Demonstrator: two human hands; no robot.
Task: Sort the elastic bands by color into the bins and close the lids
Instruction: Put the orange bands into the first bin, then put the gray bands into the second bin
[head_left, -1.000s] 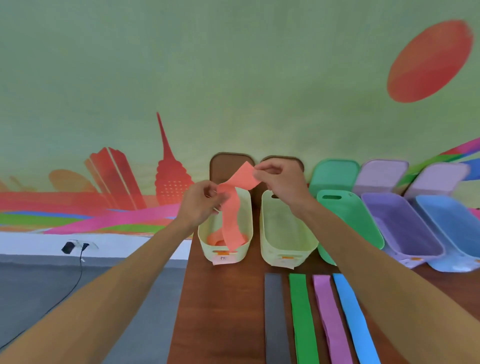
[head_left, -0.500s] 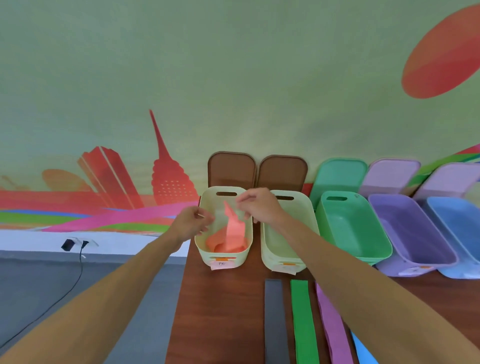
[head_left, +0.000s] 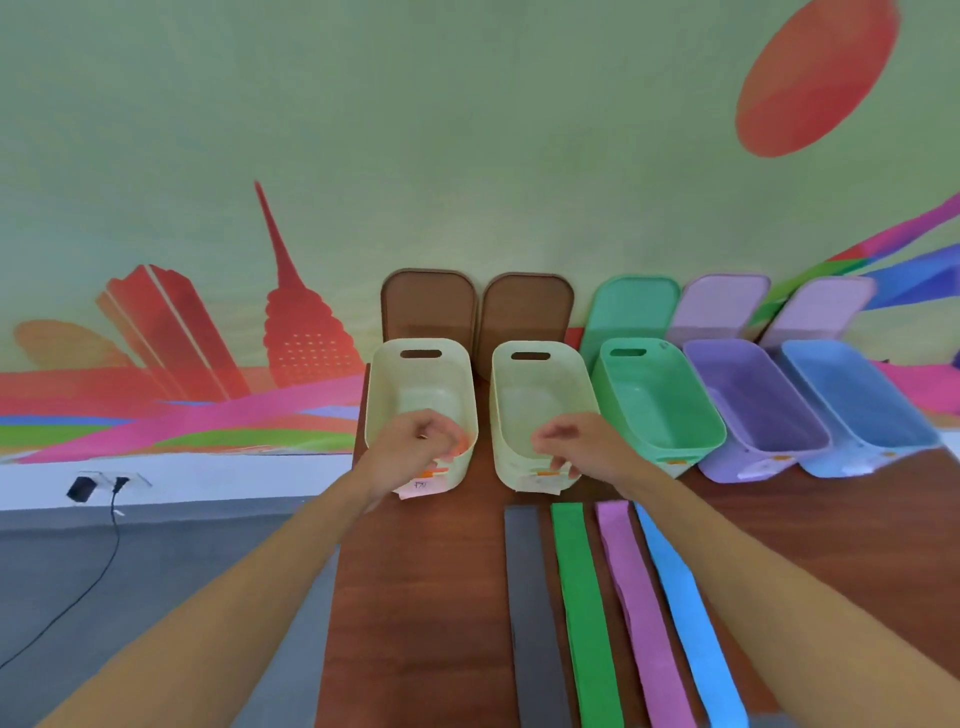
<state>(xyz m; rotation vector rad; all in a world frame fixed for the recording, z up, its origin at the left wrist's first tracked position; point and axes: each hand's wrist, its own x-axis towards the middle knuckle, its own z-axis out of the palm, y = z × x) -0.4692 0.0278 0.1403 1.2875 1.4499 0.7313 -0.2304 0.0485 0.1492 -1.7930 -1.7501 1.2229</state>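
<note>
— Both hands sit low at the near rims of the two pale cream plastic bins: left hand (head_left: 415, 451) over the leftmost bin (head_left: 422, 374), right hand (head_left: 574, 447) at the second (head_left: 540, 384). What are they holding?

— Nothing I can see. Fingers are loosely curled on both; a sliver of orange-red band (head_left: 460, 442) shows just beside the left fingers, inside the bin.

— And what's left to sort?

— Four flat elastic strips on the brown wooden table (head_left: 415, 597), side by side: dark grey (head_left: 527, 597), green (head_left: 579, 597), pink-purple (head_left: 631, 587), blue (head_left: 670, 587). Each runs lengthwise toward the person, starting just below the right wrist.

— So the right hand is nearer?

— I'd judge so; it would pull back and down. Every lid is off, leaning against the wall.
</note>
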